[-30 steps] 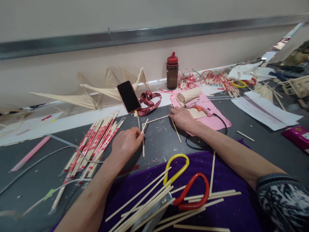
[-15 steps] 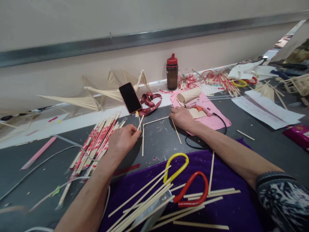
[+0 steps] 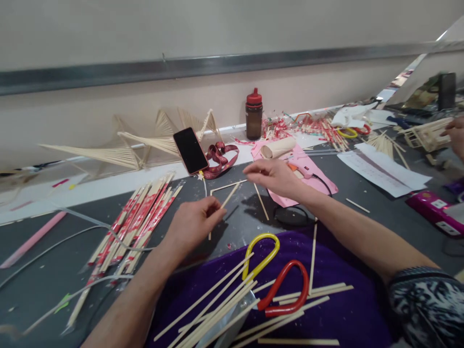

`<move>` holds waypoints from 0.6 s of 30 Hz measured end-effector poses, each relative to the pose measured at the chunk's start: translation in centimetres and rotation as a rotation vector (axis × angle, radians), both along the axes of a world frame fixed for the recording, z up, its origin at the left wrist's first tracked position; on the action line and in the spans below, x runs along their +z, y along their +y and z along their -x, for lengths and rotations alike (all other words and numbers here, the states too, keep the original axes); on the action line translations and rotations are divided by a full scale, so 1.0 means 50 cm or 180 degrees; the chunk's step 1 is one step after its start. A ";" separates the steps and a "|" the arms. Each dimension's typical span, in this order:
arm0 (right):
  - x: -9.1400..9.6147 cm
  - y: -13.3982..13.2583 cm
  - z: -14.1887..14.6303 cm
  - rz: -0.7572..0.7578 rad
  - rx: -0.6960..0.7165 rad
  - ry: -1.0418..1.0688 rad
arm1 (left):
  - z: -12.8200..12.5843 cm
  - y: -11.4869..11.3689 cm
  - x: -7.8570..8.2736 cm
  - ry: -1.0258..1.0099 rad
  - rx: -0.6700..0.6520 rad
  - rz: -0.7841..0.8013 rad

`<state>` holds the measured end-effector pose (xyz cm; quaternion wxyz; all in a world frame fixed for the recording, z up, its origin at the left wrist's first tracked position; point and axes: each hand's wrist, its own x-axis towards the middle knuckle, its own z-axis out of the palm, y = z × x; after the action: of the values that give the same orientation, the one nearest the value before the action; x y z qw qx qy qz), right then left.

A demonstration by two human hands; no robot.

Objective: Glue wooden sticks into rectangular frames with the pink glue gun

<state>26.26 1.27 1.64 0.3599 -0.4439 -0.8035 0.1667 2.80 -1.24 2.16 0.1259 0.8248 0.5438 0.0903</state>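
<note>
My left hand (image 3: 194, 223) pinches a short bamboo stick (image 3: 231, 195) that points up and to the right, lifted above the grey table (image 3: 54, 270). Under it lies a three-sided frame of thin sticks (image 3: 228, 185). My right hand (image 3: 274, 175) hovers just above the frame's right corner, fingers loosely spread and empty. Behind that hand a pink glue gun (image 3: 302, 167) rests on a pink sheet (image 3: 319, 182).
Large scissors with yellow and red handles (image 3: 277, 275) and several loose sticks lie on a purple cloth (image 3: 340, 314) near me. Wrapped chopsticks (image 3: 139, 220) lie left. A phone (image 3: 190, 150), a red-capped bottle (image 3: 253, 114) and stick models stand behind. Another person's hand (image 3: 457, 135) shows far right.
My left hand lifted its stick off the table and moved it rightward over the frame. My right hand rose from the frame's corner and opened.
</note>
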 end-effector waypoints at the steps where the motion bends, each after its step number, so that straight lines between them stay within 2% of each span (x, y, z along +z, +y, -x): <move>1: 0.002 -0.016 0.002 0.0262 0.0277 0.0047 | -0.008 -0.008 0.001 -0.0015 -0.0133 0.0059; 3: -0.002 -0.046 0.003 0.0437 0.0597 -0.0099 | -0.023 -0.022 0.000 0.0028 -0.0345 0.0160; 5: -0.015 -0.071 0.004 0.0516 0.0624 -0.0157 | -0.034 -0.031 -0.003 0.0087 -0.0452 0.0221; 8: -0.036 -0.095 0.008 0.0908 0.0616 0.0102 | -0.049 -0.037 -0.009 0.0026 -0.0539 0.0251; 11: -0.045 -0.097 0.009 0.1200 0.0846 0.0328 | -0.061 -0.042 -0.010 -0.0128 -0.0650 0.0174; 13: -0.042 -0.081 -0.009 0.1243 0.0773 0.0457 | -0.065 -0.044 -0.007 -0.0198 -0.0647 0.0079; 15: -0.038 -0.052 -0.050 0.1013 0.0222 0.0430 | -0.064 -0.045 -0.004 -0.0262 -0.0522 0.0007; 18: -0.044 -0.001 -0.138 0.0174 -0.1257 -0.0402 | -0.057 -0.041 0.000 -0.0389 -0.0277 0.0012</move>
<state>33.14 1.20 -0.54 0.3224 -0.6120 -0.7170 0.0865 5.64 -3.30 2.14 0.1643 0.8404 0.4989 0.1340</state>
